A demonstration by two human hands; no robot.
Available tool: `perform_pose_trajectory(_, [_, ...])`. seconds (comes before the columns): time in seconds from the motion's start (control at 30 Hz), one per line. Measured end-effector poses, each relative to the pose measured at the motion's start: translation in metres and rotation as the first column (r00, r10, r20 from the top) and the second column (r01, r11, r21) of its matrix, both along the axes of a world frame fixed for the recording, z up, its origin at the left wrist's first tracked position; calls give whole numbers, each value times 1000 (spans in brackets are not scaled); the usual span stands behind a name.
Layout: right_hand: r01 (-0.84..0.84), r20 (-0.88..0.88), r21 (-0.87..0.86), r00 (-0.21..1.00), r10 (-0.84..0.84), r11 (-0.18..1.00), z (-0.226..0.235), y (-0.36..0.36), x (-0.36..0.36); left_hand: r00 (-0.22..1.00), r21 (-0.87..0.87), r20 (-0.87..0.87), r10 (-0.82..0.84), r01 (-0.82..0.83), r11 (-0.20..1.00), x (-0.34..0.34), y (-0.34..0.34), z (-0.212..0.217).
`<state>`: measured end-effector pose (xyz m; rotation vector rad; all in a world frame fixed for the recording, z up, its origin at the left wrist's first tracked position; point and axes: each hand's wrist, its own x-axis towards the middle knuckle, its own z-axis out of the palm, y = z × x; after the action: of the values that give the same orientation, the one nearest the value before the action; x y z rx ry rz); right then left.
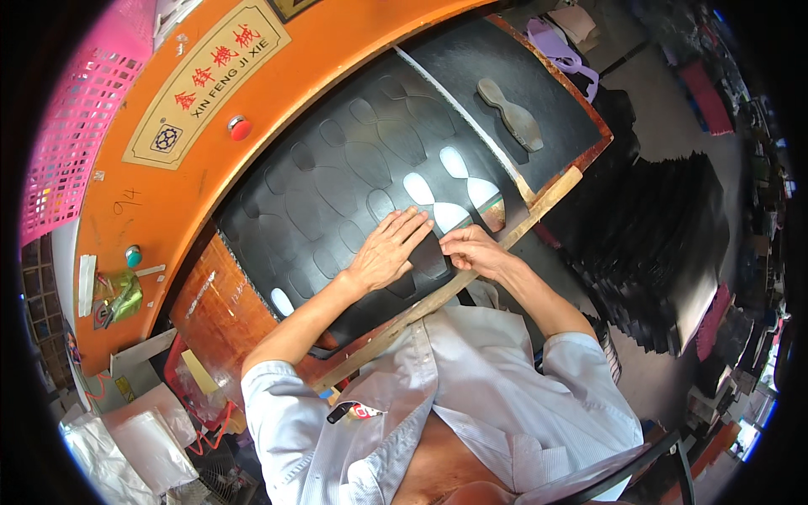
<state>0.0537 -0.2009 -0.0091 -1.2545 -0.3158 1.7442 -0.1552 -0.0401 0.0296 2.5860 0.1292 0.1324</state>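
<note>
A black sheet [337, 181] covers much of the work board and carries rows of cut sole outlines. Several sole-shaped openings in it show a bright white surface [455, 162]. My left hand [390, 250] lies flat on the sheet, fingers stretched out, just below these openings. Close beside it, my right hand [474, 252] is closed in a pinch at a dark sole outline [432, 257] near the front edge. What the pinch holds, if anything, is hidden. A brown, sole-shaped piece [511, 114] lies on the black panel to the right, away from both hands.
An orange machine body [189, 194] with a red button [240, 128] rises behind the board. A wooden strip [438, 296] borders the near edge. Stacked black sheets [652, 244] stand at right. A pink basket [80, 126] is at upper left, plastic bags [139, 442] at lower left.
</note>
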Motion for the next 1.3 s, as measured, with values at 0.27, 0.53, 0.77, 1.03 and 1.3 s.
perform_pose_trajectory(0.27, [119, 716, 364, 599, -359, 924, 37, -16, -50, 803, -712, 92, 589, -361, 603, -4, 28, 20])
perform_pose_trajectory(0.53, [-192, 240, 12, 953, 183, 981, 28, 3, -82, 784, -256, 505, 361, -264, 930, -54, 40, 36])
perform_pose_trajectory(0.77, [-118, -161, -104, 982, 100, 988, 0, 8, -69, 996, -136, -78, 47, -57, 989, -76, 7, 7])
perform_pose_trajectory(1.03, [-124, 294, -50, 946, 133, 991, 34, -4, -73, 951, -477, 132, 278, -185, 860, -73, 21, 12])
perform_pose_trajectory(1.3, [-251, 368, 151, 912, 181, 956, 39, -1, -111, 571, -548, 411, 710, -468, 693, -125, 35, 53])
